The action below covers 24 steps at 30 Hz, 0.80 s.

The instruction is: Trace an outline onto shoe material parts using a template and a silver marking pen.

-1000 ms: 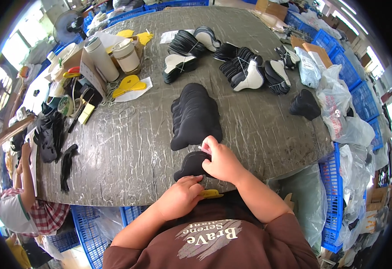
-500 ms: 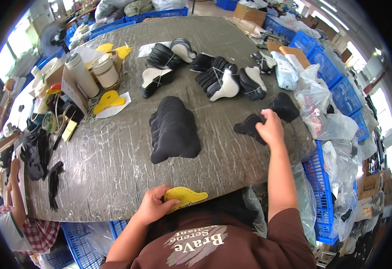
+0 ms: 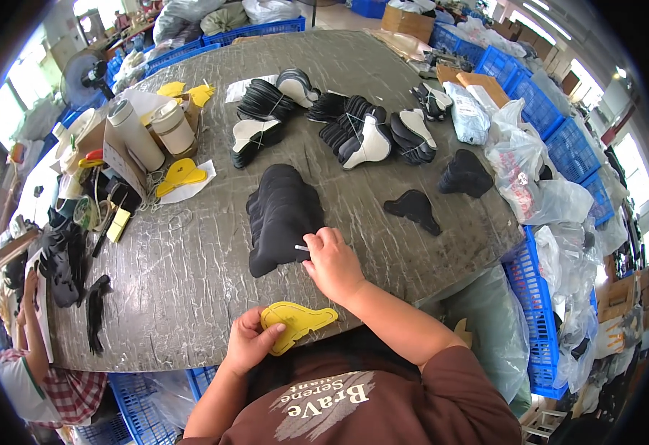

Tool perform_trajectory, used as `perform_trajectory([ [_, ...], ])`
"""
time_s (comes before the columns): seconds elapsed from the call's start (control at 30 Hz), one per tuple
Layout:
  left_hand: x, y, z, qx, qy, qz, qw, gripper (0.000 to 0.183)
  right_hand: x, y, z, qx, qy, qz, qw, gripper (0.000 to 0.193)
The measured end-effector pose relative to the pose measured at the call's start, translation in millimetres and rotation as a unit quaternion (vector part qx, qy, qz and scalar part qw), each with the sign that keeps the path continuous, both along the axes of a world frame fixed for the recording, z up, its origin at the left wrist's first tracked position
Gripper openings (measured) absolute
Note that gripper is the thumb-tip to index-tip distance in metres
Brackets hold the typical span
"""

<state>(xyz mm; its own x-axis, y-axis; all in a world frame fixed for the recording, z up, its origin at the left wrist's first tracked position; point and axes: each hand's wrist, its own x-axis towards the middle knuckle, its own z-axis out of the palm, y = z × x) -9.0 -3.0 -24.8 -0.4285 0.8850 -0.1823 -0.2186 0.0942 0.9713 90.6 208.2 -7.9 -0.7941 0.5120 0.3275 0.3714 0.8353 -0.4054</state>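
I start on the left, where a bundle of black strips (image 3: 97, 315) lies by the left edge of the table (image 3: 183, 285). Here comes my left hand (image 3: 249, 340), apart from the right one, clamped on the yellow template (image 3: 295, 326) at the near edge; I'd want that pinch firm but level, so the thin shape doesn't bend. Beyond it, towards the middle, sits the stack of black pieces (image 3: 284, 219), overlapped like shingles, and the near end is what matters: I'd part just one piece there, without dragging its neighbours askew. And now my right hand (image 3: 333, 267), at the stack's near right corner, a slim white stick (image 3: 302, 248) pinched in its fingers; whether the fingertips press on the stack, I can't tell. I'd angle that tip away, as it could leave a stray mark. Further right, a single black piece (image 3: 413, 210) lies flat, with a dark pile (image 3: 465, 174) beyond it by the right edge; best not to let a sleeve nudge either.
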Motion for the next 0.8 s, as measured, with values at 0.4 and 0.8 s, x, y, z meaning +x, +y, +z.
perform_trajectory([
  [0.4, 1.0, -5.7, -10.1, 0.050, -0.031, 0.090, 0.994, 0.014, 3.4, 1.7, -13.4, -0.063, 0.093, 0.029, 0.993, 0.027],
  [0.8, -44.5, 13.4, 25.2, -0.131, 0.179, 0.128, 0.967, 0.047, 57.3, -29.7, 12.3, -0.247, -0.057, 0.048, 0.966, 0.042],
])
